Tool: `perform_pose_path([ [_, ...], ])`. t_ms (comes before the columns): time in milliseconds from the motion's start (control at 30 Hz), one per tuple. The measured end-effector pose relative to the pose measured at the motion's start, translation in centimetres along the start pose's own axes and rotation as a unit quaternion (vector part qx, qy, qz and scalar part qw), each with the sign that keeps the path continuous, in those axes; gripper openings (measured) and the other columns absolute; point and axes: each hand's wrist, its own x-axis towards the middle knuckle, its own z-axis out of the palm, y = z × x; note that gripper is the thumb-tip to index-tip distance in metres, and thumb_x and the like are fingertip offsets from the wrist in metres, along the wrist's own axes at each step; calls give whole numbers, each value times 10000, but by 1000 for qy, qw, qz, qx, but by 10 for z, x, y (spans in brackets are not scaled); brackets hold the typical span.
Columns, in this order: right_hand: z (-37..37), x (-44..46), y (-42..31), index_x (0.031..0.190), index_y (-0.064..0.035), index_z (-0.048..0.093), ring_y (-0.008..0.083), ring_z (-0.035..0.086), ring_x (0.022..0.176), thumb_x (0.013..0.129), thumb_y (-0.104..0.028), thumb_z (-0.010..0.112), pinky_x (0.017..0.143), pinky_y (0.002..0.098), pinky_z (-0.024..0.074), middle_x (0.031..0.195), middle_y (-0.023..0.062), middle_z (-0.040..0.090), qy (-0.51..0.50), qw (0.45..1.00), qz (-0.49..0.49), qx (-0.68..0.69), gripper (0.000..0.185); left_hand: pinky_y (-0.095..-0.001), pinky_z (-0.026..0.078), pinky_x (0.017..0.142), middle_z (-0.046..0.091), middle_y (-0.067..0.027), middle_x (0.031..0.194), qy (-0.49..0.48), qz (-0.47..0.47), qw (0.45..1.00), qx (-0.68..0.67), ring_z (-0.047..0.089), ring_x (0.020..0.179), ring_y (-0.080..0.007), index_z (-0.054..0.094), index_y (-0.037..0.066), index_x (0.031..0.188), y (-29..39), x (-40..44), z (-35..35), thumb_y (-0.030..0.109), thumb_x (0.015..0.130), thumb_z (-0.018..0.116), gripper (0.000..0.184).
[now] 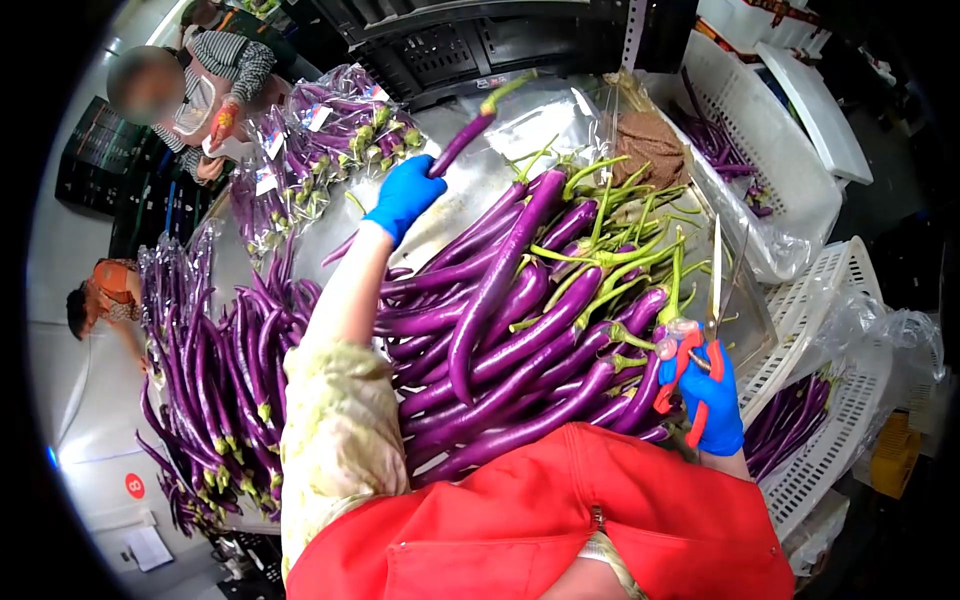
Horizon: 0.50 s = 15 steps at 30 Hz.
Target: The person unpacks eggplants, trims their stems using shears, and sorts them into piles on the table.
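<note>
My left hand (405,195), in a blue glove, is closed around a long purple eggplant (465,143) whose green stem points up and away. It is held above the far left side of the pile. My right hand (715,405), also gloved in blue, grips red-handled scissors (692,380) at the right of the pile. Their blades point upward and stand slightly apart. Between and below both hands lies a large heap of loose eggplants (500,290), most with green stems toward the right.
Bagged eggplants (330,125) lie at the far left, and more eggplants (225,370) hang over the left side. White perforated crates (850,350) holding eggplants line the right. A brown cloth (650,148) and black crates (500,50) are at the back. Two co-workers stand left.
</note>
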Motion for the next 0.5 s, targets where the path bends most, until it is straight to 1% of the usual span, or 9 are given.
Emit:
perform_pose_path([
  [67, 1, 1, 1, 1156, -5, 431, 236, 581, 677, 763, -57, 549, 558, 312, 499, 881, 160, 554, 0, 1000, -10, 6, 414, -341, 474, 687, 641, -92, 793, -5, -35, 983, -180, 590, 695, -205, 633, 34, 1012, 44, -47, -41, 312, 768, 644, 370],
  [133, -6, 4, 5, 1171, 5, 427, 226, 581, 670, 762, -58, 548, 557, 304, 494, 874, 152, 559, -22, 1000, -16, 14, 431, -309, 466, 707, 631, -60, 839, -112, -142, 975, -127, 560, 749, -137, 621, 11, 1033, 90, -89, -67, 428, 786, 680, 489],
  [200, -10, 2, 6, 1171, 12, 423, 220, 582, 679, 760, -58, 548, 561, 300, 494, 872, 149, 561, -33, 999, -9, 15, 436, -289, 469, 745, 642, -69, 898, -196, -94, 961, -170, 571, 805, -121, 613, 13, 1072, 87, -120, -50, 434, 769, 722, 530],
  [267, -9, 1, 6, 1187, 15, 427, 195, 581, 680, 761, -53, 549, 562, 291, 487, 899, 134, 570, -30, 999, -16, 20, 448, -286, 476, 784, 646, -66, 933, -245, -120, 913, -304, 578, 833, -125, 601, 15, 1113, 104, -145, -34, 334, 761, 756, 500],
  [300, -6, 0, 6, 1189, 15, 430, 187, 579, 678, 761, -51, 551, 562, 289, 484, 906, 130, 572, -22, 999, -25, 23, 450, -271, 486, 800, 645, -66, 945, -234, -144, 902, -332, 589, 846, -122, 592, -5, 1113, 106, -146, -31, 256, 743, 782, 491],
  [367, -6, -1, 9, 1201, -2, 448, 157, 570, 696, 766, -44, 566, 561, 263, 469, 938, 108, 575, -16, 999, -32, 32, 453, -278, 494, 784, 649, -74, 943, -234, -124, 908, -323, 601, 826, -136, 595, -4, 1115, 113, -145, -28, 223, 738, 772, 474],
  [400, -6, -4, 3, 1203, -17, 458, 137, 564, 704, 772, -48, 583, 545, 242, 457, 961, 90, 571, -38, 999, -8, 23, 450, -282, 498, 776, 650, -78, 942, -235, -112, 911, -320, 607, 817, -143, 596, -3, 1116, 116, -143, -26, 207, 736, 768, 467],
  [433, -5, -4, 4, 1207, -22, 459, 130, 561, 681, 775, -53, 589, 528, 234, 451, 973, 83, 570, -43, 999, -17, 25, 451, -281, 512, 737, 654, -88, 929, -241, -101, 907, -332, 616, 784, -146, 598, -17, 1098, 113, -136, -22, 161, 724, 761, 446],
  [500, -1, -3, 3, 1218, -22, 462, 105, 530, 604, 777, -58, 588, 475, 222, 424, 980, 60, 567, -49, 998, -26, 18, 460, -282, 515, 689, 657, -86, 872, -233, -115, 910, -324, 616, 727, -145, 605, -25, 1065, 109, -119, -11, 156, 725, 755, 414],
])
